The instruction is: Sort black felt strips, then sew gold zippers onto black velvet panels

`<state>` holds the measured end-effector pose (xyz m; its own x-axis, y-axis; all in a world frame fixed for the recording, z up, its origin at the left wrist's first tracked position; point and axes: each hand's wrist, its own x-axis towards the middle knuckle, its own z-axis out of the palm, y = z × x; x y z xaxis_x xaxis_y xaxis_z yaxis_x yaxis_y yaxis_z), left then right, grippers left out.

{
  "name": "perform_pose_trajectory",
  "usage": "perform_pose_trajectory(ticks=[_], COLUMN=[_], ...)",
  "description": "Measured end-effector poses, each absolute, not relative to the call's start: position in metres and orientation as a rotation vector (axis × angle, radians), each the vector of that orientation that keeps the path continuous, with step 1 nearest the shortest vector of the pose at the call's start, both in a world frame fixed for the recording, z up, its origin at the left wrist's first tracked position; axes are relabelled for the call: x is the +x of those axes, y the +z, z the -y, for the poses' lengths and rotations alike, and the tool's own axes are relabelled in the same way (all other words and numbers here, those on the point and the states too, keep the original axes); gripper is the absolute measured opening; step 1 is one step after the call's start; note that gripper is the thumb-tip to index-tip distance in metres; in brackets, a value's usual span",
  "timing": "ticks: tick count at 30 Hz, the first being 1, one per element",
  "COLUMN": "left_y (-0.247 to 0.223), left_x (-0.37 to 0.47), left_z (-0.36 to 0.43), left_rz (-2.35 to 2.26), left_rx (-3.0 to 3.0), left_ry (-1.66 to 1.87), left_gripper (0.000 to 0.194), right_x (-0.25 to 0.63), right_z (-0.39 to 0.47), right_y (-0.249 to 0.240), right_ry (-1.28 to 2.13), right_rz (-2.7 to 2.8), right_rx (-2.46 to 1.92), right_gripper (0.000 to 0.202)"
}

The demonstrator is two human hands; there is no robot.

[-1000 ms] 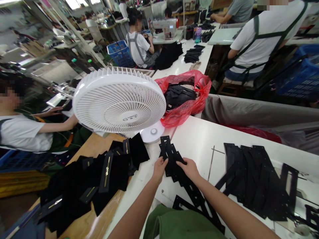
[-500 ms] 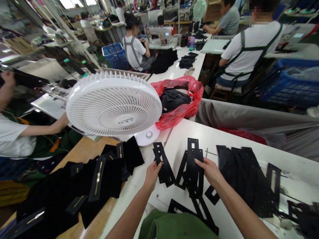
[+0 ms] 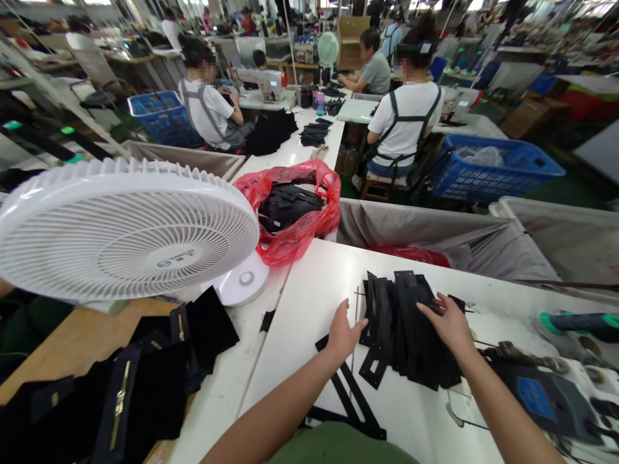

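A pile of flat black strips (image 3: 396,328), with slots and small holes, lies on the white table. Its pieces overlap like a fan. My left hand (image 3: 344,332) is at the pile's left edge, thumb and fingers apart; whether it touches a strip I cannot tell. Over the pile's right side, my right hand (image 3: 449,320) has its fingers spread, the tips at the top strips. Neither hand grips anything. Several loose black frame-like strips (image 3: 355,393) lie below my left forearm, partly hidden by it.
A white fan (image 3: 145,232) stands on the left, beside black fabric pieces with gold zippers (image 3: 118,399). Behind the table is a red plastic bag (image 3: 290,248) of black pieces. Sewing machine parts (image 3: 556,393) are at right. Co-workers sit farther back.
My view has turned right. Both hands have moved right and let go of the black strips they held; the strips around them now lie gathered in one pile.
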<state>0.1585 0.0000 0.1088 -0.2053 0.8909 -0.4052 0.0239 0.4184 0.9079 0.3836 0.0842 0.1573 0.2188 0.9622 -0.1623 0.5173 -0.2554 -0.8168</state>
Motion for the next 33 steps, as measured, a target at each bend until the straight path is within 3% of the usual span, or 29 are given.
perform_pose_trajectory(ticks=[3,7,10,14,20,23,26,33], left_y=[0.094,0.066,0.054,0.065,0.085,0.078,0.073,0.078], left_x=[0.152,0.141,0.121,0.072,0.048,0.064,0.07,0.025], left_z=[0.042,0.091,0.095,0.09,0.142,0.158,0.155,0.157], left_rz=[-1.764,-2.107,-2.07,-1.996,-1.639,-1.514,-1.615,-1.921], left_rx=[1.09,1.752,1.953,1.965,1.916,1.907,1.792,1.248], left_ry=[0.826,0.253,0.122,0.162,0.211,0.135,0.117,0.305], left_gripper=[0.069,0.097,0.097,0.095,0.055,0.039,0.029,0.009], right_x=[0.365,0.323,0.306,0.291,0.23,0.205,0.197,0.207], right_z=[-0.05,0.006,0.027,0.038,0.064,0.057,0.037,0.01], right_y=[0.127,0.085,0.071,0.073,0.072,0.069,0.067,0.058], right_ry=[0.75,0.465,0.193,0.44,0.656,0.696,0.773,1.109], right_rz=[1.525,2.07,2.412,2.668,2.738,2.69,2.623,2.392], right_rx=[-1.912,-1.922,-1.823,-1.417,-1.258,-1.344,-1.419,-1.525], right_gripper=[0.072,0.073,0.064,0.043,0.047,0.03,0.019,0.034])
